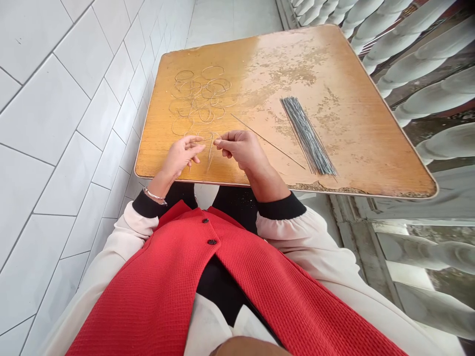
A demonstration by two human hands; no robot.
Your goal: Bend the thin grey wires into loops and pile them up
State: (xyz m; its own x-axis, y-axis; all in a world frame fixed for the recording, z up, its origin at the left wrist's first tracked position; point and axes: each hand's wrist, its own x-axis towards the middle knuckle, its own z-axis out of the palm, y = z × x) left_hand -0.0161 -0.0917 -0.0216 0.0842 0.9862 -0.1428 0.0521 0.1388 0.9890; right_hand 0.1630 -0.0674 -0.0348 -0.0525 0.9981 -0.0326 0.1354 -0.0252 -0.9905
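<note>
Near the front edge of the wooden table, my right hand (pixel 241 148) pinches a thin metal wire (pixel 211 151) between thumb and forefinger. The wire looks bent, with its ends hanging towards the table edge. Just left of it is my left hand (pixel 184 154), its fingers stretched and apart beside the wire; no firm grip shows there. Beyond both hands lies a group of several thin wire rings (pixel 204 94), overlapping on the table. A single straight wire (pixel 269 142) rests to the right of my right hand. Farther right lies a thick bundle of straight grey wires (pixel 308 138).
The table (pixel 371 133) has a worn, peeling top and a chipped front edge (pixel 326 188). A white tiled wall (pixel 67 128) runs close along the left. White balusters (pixel 419 69) stand along the right side.
</note>
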